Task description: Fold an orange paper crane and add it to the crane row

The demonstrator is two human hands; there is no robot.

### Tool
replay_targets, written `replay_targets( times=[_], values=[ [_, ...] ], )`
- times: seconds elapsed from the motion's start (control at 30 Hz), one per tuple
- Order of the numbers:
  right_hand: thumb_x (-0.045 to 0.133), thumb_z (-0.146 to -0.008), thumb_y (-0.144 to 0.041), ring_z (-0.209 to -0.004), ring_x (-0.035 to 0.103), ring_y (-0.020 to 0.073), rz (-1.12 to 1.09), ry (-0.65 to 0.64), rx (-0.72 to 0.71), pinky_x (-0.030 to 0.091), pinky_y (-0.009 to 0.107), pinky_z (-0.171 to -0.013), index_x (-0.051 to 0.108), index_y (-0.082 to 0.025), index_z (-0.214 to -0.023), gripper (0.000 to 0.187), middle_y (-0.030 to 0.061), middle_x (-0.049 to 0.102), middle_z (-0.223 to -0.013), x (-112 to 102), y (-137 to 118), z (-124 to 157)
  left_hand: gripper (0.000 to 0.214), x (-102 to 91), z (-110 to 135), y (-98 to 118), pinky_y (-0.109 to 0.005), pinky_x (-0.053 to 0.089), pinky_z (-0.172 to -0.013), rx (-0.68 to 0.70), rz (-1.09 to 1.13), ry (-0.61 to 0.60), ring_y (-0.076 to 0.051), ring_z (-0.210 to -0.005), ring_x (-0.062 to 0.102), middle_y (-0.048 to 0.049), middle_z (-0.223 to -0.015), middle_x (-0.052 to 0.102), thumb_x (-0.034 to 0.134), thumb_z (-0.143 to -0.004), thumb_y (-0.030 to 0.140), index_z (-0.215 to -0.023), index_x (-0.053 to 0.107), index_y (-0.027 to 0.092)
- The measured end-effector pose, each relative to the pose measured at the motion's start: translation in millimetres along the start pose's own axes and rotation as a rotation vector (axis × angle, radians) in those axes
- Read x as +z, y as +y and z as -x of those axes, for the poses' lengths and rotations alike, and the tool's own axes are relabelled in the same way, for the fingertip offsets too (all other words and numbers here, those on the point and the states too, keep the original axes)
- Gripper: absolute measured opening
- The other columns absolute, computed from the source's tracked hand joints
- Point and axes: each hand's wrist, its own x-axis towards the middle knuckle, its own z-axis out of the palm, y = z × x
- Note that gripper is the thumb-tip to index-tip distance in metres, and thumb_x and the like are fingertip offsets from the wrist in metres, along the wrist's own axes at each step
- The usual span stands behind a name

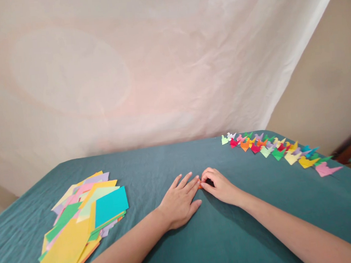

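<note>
My left hand [181,200] lies flat on the teal tablecloth [232,232], fingers stretched out, with the fingertips touching a small orange folded paper [200,185]. My right hand [219,186] curls over the same paper from the right and pinches it with the fingertips. Most of the orange paper is hidden under the two hands. Both forearms reach in from the bottom edge.
A loose pile of coloured paper squares [82,220] lies at the left of the table. A row of several small folded paper cranes [274,148] runs along the far right edge. A pale cloth backdrop [128,70] hangs behind the table.
</note>
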Motion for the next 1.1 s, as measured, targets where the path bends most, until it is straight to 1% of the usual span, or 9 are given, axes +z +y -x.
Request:
replay_targets(
  times=[0.17, 0.3, 0.37, 0.47, 0.57, 0.67, 0.87, 1.1],
  values=[
    [0.053, -0.081, -0.018, -0.083, 0.052, 0.0167, 0.005, 0.0, 0.008, 0.042, 0.032, -0.076, 0.054, -0.019, -0.077, 0.005, 0.0031, 0.056, -0.085, 0.4, -2.6, 0.5, 0.055, 0.3, 0.4, -1.2, -0.041, 0.009, -0.11, 0.006, 0.015, -0.027, -0.022, -0.137, 0.011, -0.0013, -0.148, 0.022, 0.017, -0.094, 0.049, -0.141, 0.022, 0.021],
    [0.053, -0.082, -0.016, -0.084, 0.053, 0.0172, 0.004, 0.037, 0.011, 0.043, 0.033, -0.078, 0.056, -0.019, -0.082, 0.004, 0.0037, 0.057, -0.087, -1.4, -8.3, 2.0, 0.056, 0.4, -0.2, -2.0, -0.042, 0.009, -0.11, 0.008, 0.046, -0.022, -0.023, -0.137, 0.011, -0.0017, -0.148, 0.022, 0.018, -0.094, 0.05, -0.142, 0.02, 0.021],
    [0.051, -0.083, -0.015, -0.086, 0.054, 0.0173, 0.004, 0.041, -0.004, 0.044, 0.033, -0.08, 0.058, -0.019, -0.087, 0.009, 0.0041, 0.059, -0.088, -3.7, -11.0, 4.3, 0.057, 0.5, -0.2, -2.4, -0.042, 0.01, -0.11, 0.006, 0.055, -0.014, -0.023, -0.137, 0.011, -0.0021, -0.148, 0.022, 0.019, -0.094, 0.05, -0.142, 0.018, 0.021],
    [0.045, -0.083, -0.01, -0.088, 0.056, 0.0169, 0.039, 0.022, -0.071, 0.046, 0.032, -0.081, 0.061, -0.02, -0.093, 0.02, 0.005, 0.061, -0.093, -7.6, -13.5, 9.6, 0.057, 0.2, 0.4, -2.9, -0.042, 0.012, -0.11, 0.009, 0.057, -0.009, -0.023, -0.137, 0.011, -0.0022, -0.147, 0.023, 0.02, -0.094, 0.05, -0.142, 0.018, 0.021],
    [0.041, -0.081, -0.005, -0.091, 0.057, 0.017, 0.141, -0.006, -0.148, 0.046, 0.033, -0.083, 0.063, -0.022, -0.102, 0.034, 0.005, 0.062, -0.1, -10.2, -14.7, 14.9, 0.056, -0.3, 1.1, -3.1, -0.041, 0.012, -0.11, 0.008, 0.057, -0.014, -0.023, -0.137, 0.01, -0.0013, -0.147, 0.023, 0.02, -0.094, 0.05, -0.142, 0.019, 0.021],
    [0.041, -0.078, -0.002, -0.096, 0.056, 0.0184, 0.249, -0.035, -0.193, 0.045, 0.035, -0.086, 0.063, -0.021, -0.107, 0.04, 0.0053, 0.063, -0.103, -10.4, -15.4, 17.6, 0.056, 0.0, 1.3, -3.2, -0.041, 0.011, -0.11, 0.006, 0.058, -0.015, -0.023, -0.137, 0.01, -0.0011, -0.147, 0.023, 0.02, -0.094, 0.05, -0.142, 0.02, 0.021],
    [0.042, -0.079, -0.004, -0.097, 0.055, 0.0196, 0.341, -0.05, -0.243, 0.046, 0.037, -0.086, 0.064, -0.018, -0.107, 0.038, 0.0077, 0.063, -0.104, -7.2, -13.9, 17.8, 0.058, 1.8, -0.2, -3.3, -0.042, 0.012, -0.109, 0.007, 0.061, -0.034, -0.024, -0.137, 0.009, -0.0024, -0.148, 0.022, 0.022, -0.093, 0.05, -0.143, 0.016, 0.02],
    [0.043, -0.083, -0.007, -0.097, 0.055, 0.0206, 0.395, -0.062, -0.28, 0.047, 0.037, -0.086, 0.063, -0.017, -0.108, 0.034, 0.0089, 0.063, -0.103, -5.8, -12.8, 19.5, 0.057, 0.8, 0.8, -3.6, -0.042, 0.015, -0.109, 0.006, 0.077, -0.041, -0.024, -0.137, 0.009, -0.0028, -0.148, 0.022, 0.022, -0.093, 0.05, -0.142, 0.018, 0.02]
  ],
)
